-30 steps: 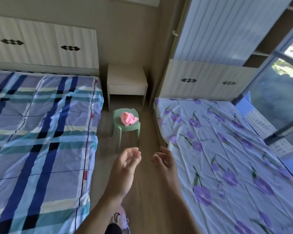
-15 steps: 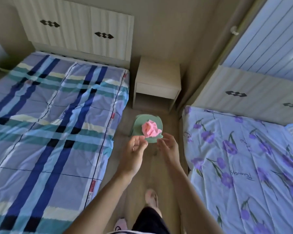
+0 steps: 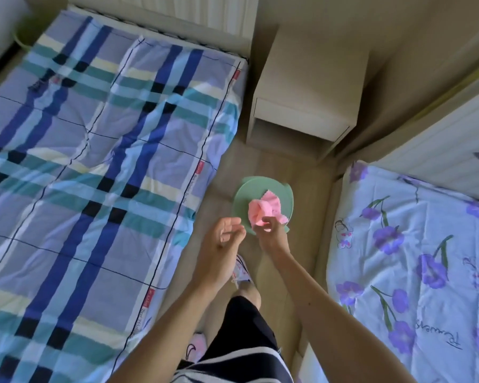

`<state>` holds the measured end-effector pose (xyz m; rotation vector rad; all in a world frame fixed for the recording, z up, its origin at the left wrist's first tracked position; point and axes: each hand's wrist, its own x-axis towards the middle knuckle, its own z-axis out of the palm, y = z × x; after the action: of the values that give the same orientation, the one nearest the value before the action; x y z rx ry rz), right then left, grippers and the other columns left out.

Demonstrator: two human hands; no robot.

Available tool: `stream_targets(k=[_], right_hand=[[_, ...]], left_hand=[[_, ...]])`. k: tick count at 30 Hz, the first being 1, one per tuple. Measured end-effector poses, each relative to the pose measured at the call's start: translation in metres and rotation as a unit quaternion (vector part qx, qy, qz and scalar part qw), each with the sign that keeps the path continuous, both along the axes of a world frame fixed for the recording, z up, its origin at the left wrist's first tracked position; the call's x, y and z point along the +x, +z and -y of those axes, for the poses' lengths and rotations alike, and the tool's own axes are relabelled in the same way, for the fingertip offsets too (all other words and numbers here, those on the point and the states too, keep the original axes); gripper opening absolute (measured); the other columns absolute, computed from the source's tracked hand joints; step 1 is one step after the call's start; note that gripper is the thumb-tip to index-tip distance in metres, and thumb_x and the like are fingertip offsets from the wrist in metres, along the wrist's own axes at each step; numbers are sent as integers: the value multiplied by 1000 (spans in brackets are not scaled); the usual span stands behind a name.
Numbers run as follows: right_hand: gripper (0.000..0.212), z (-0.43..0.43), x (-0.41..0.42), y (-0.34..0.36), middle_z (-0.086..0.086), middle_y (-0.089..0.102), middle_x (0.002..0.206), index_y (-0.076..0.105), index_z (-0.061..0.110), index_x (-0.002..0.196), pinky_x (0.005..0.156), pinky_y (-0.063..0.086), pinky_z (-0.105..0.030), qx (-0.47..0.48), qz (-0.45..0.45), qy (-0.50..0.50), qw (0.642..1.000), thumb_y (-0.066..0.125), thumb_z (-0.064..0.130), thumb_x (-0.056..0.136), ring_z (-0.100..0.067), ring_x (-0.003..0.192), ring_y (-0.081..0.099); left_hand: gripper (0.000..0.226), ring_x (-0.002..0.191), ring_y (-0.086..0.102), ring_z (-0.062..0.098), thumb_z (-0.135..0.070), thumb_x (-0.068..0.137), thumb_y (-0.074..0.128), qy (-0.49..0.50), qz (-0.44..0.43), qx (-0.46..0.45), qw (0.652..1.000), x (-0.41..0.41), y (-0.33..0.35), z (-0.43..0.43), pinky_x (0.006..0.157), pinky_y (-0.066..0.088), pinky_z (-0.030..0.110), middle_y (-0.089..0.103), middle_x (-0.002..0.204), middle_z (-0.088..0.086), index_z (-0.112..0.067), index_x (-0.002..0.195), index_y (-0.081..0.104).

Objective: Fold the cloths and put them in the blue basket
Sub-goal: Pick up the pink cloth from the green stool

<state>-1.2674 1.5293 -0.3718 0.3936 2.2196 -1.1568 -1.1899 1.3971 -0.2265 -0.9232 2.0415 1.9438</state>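
Note:
A crumpled pink cloth (image 3: pixel 263 210) lies on a round green stool (image 3: pixel 248 193) in the aisle between two beds. My right hand (image 3: pixel 271 230) is at the near edge of the cloth, its fingers pinching the pink fabric. My left hand (image 3: pixel 224 239) hovers just left of the stool with fingers loosely curled and nothing in it. No blue basket is in view.
A bed with a blue plaid cover (image 3: pixel 94 161) fills the left side. A bed with a purple floral sheet (image 3: pixel 412 258) is on the right. A beige nightstand (image 3: pixel 307 87) stands against the wall behind the stool. My legs and shoes are on the wooden floor below.
I have walked up to the stool and the view has tilted down. My right hand has reached the pink cloth and taken hold of it; my left hand came alongside.

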Motion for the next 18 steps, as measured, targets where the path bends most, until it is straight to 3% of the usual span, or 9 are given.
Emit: stream_targets(k=[5,10,14,18], right_hand=[[44,-3,-50,-48,-14,64,125,59,19,130,80,53,-33,44,61,62,995,66,27,87,-32,101,66],[52,-3,-82,-96,-22,45,142,57,17,139,94,53,-42,110,103,140,979,68,25,89,-38,118,57],[56,-4,-93,-134,-20,23,158,54,29,141,93,46,-33,146,157,200,956,70,30,88,-38,129,50],[65,-2,-99,-159,-20,24,160,48,22,146,99,48,-38,160,178,222,945,70,34,87,-37,132,47]], left_hand=[[34,102,68,11,-39,84,60,9,51,-18,999,-55,-26,5,91,55,36,72,104,-10,-23,113,66],[35,91,68,1,-38,82,60,9,73,-28,997,-87,-48,15,82,54,29,72,97,-12,-21,112,65],[28,88,68,-3,-39,84,60,12,90,-43,995,-96,-61,23,77,51,24,71,95,-16,-26,109,65],[24,93,69,3,-39,84,59,26,101,-54,993,-95,-72,32,77,52,24,71,96,-16,-30,106,64]])
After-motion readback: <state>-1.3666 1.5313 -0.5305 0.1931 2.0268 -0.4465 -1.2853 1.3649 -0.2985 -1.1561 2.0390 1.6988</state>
